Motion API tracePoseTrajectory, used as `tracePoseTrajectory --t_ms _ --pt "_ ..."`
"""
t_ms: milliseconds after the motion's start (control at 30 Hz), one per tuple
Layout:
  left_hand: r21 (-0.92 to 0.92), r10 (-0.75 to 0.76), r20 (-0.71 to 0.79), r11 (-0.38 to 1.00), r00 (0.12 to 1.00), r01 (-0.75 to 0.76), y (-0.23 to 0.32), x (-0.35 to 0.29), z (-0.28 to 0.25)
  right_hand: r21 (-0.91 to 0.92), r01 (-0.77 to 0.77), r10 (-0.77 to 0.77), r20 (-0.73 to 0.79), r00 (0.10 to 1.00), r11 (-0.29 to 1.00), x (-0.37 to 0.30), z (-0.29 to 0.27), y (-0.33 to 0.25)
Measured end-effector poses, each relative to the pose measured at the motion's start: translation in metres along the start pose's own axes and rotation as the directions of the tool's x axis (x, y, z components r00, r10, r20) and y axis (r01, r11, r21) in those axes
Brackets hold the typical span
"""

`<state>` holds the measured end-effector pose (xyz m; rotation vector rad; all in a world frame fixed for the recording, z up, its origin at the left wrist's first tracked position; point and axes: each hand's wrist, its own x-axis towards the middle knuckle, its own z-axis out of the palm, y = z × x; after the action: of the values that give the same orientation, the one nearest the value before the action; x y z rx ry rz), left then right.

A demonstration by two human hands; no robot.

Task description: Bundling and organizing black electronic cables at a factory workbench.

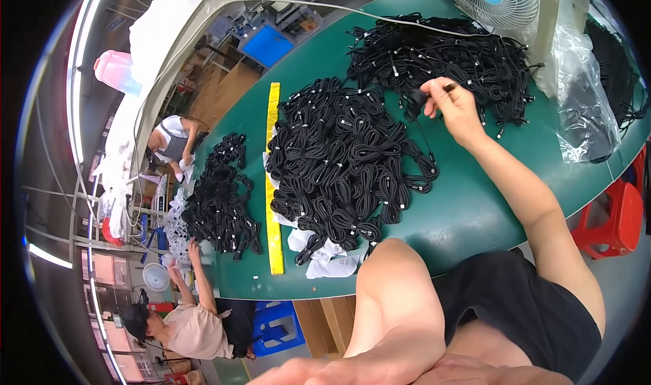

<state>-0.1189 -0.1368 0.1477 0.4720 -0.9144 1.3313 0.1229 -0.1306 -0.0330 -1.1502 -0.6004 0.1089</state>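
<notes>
1. The right hand [456, 110] is over the tabletop [475, 188], its fingers drawn narrow and pinching a black cable [415, 102]; part of the cable hangs below them toward the middle pile.
2. The left hand [305, 370] shows only in part at the lower edge, very close to the camera; I cannot tell whether its fingers are spread or holding anything.
3. The held cable is between the middle pile [339, 161] of coiled black cables and the far pile [441, 53], where more cables with pale ends lie loose.
4. A clear plastic bag [576, 80] lies crumpled at the right; dark cables show through its film, but whether they are inside or beneath is unclear.
5. White crumpled packets [332, 266] stick out from under the middle pile's near edge; their contents are hidden.
6. A yellow strip [274, 181] runs along that pile's left side, between it and the left pile [220, 202] of black cables.
7. Beyond the tabletop stands a blue box [268, 44], its inside unseen.
</notes>
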Motion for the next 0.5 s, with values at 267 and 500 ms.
tracePoseTrajectory --t_ms 267,500 --pt "-0.086 -0.104 0.194 0.989 0.976 0.122 -0.012 -0.047 -0.013 0.602 0.048 -0.140 0.107 0.984 0.797 0.002 0.013 -0.063" --pt "0.298 -0.867 -0.319 0.291 0.383 0.909 -0.064 -0.063 -0.119 0.746 0.106 -0.301 0.131 0.945 0.658 -0.018 0.024 -0.085"
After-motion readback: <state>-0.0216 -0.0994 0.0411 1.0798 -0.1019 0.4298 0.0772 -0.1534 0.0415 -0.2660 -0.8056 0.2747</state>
